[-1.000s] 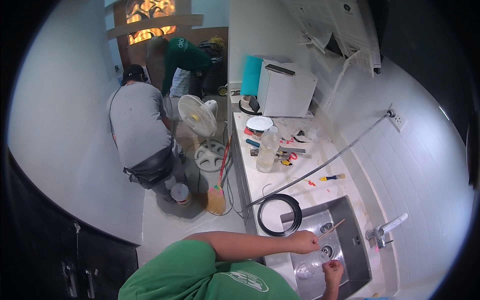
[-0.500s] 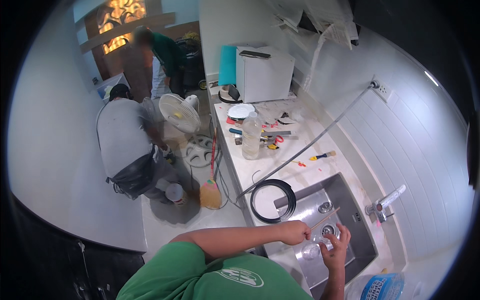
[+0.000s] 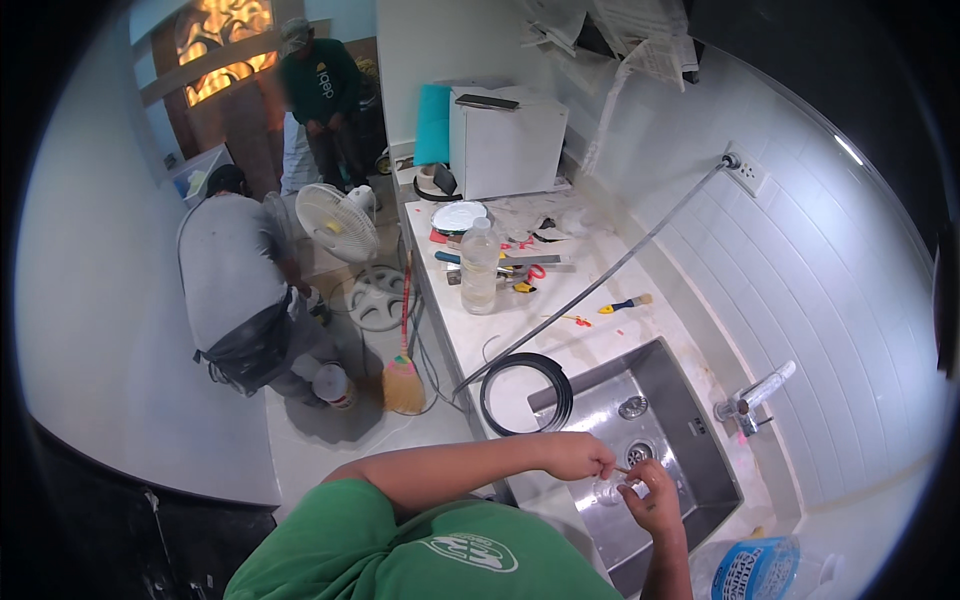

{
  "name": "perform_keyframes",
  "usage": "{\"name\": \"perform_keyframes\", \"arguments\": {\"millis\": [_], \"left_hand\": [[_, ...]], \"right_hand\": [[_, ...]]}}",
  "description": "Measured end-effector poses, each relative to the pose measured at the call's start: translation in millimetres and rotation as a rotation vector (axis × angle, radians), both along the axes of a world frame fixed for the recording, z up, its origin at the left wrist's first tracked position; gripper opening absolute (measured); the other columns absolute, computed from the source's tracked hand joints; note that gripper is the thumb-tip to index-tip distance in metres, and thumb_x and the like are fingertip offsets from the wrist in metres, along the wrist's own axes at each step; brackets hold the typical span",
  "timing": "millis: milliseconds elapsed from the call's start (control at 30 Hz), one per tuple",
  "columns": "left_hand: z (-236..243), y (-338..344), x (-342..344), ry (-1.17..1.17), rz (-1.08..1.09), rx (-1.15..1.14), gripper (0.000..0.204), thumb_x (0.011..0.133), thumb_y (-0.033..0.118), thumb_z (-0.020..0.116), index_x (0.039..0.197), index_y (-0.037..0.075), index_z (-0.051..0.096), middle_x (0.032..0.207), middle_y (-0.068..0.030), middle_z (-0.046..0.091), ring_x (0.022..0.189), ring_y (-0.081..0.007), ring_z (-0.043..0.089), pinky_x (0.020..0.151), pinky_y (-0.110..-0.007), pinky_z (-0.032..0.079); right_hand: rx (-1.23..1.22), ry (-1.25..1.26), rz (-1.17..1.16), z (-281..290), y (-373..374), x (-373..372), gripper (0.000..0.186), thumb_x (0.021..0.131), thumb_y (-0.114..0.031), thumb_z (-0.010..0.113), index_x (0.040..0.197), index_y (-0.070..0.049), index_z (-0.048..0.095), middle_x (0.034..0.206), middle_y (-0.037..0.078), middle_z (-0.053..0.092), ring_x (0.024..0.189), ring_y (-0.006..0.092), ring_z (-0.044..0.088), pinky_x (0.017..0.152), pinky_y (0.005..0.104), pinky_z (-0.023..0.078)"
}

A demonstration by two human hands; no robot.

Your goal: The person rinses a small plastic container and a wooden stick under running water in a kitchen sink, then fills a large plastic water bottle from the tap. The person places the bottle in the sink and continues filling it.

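Over the sink (image 3: pixel 690 480) at near right, a thin stick (image 3: pixel 622 470) is gripped in the fingers of the left hand (image 3: pixel 587 458). The right hand (image 3: pixel 653 497) is held just beside, fingers bent toward the stick's right end; whether it is grasped there cannot be told. Beneath both hands a clear plastic item (image 3: pixel 606 491) is seen; whether it is held or rests in the sink, unclear. A black coil (image 3: pixel 562 390) is laid over the sink's far left corner; a faucet (image 3: pixel 752 392) is mounted at right. Farther along the table (image 3: pixel 555 298), a clear bottle (image 3: pixel 479 275), red-handled scissors (image 3: pixel 536 272) and a brush (image 3: pixel 624 304) are noted. A large blue-labelled bottle (image 3: pixel 755 573) is placed at near right.
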State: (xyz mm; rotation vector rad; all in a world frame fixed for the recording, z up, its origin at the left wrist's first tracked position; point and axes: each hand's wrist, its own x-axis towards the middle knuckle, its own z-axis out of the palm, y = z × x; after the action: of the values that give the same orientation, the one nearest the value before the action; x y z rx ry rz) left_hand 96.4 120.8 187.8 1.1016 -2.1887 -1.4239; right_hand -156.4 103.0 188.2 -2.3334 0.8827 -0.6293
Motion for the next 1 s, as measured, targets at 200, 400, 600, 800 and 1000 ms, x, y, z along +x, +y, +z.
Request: {"name": "perform_keyframes", "arguments": {"millis": [200,400,600,800,1000], "left_hand": [[2,-2,23,0.292,0.331,-0.37,0.061,0.094,0.031,0.063,0.149,0.013,0.042,0.14,-0.0156,0.05,0.121,-0.0308,0.057,0.107,-0.04,0.042],[31,19,31,0.238,0.174,-0.003,0.059,0.093,0.036,0.065,0.143,0.01,0.048,0.14,-0.0187,0.051,0.124,-0.03,0.055,0.106,-0.041,0.043],[-49,54,37,0.14,0.261,-0.379,0.045,0.093,0.036,0.067,0.128,0.007,0.063,0.128,-0.0153,0.061,0.113,-0.0252,0.061,0.099,-0.038,0.048],[-78,178,123,0.155,0.739,0.117,0.035,0.092,0.032,0.071,0.117,0.008,0.07,0.111,-0.0091,0.069,0.096,-0.0198,0.066,0.084,-0.032,0.051],[-235,348,223,0.854,1.475,1.014,0.038,0.09,0.027,0.067,0.122,0.007,0.067,0.125,-0.0147,0.065,0.107,-0.032,0.066,0.092,-0.046,0.052]], "right_hand": [[0.045,-0.03,-0.188,29,-4,-11,0.025,0.071,0.002,0.076,0.084,-0.003,0.055,0.082,0.009,0.055,0.073,0.0226,0.056,0.069,0.0324,0.047],[0.473,-0.376,-0.198,67,-6,-27,0.019,0.077,0.001,0.075,0.086,-0.001,0.059,0.085,0.004,0.059,0.077,0.0121,0.06,0.069,0.0274,0.048],[-0.017,0.3,-0.279,-54,-31,-13,0.014,0.082,-0.005,0.075,0.085,-0.002,0.061,0.076,0.003,0.063,0.069,0.0117,0.059,0.065,0.03,0.048],[0.596,0.002,-0.284,-17,-17,-9,0.016,0.082,-0.001,0.075,0.089,-0.003,0.06,0.074,-0.002,0.059,0.068,0.005,0.055,0.062,0.0205,0.043],[0.933,-0.205,-0.228,-35,-56,-14,0.014,0.082,-0.007,0.076,0.089,-0.003,0.065,0.077,0.003,0.068,0.07,0.0109,0.063,0.066,0.0272,0.05]]}}
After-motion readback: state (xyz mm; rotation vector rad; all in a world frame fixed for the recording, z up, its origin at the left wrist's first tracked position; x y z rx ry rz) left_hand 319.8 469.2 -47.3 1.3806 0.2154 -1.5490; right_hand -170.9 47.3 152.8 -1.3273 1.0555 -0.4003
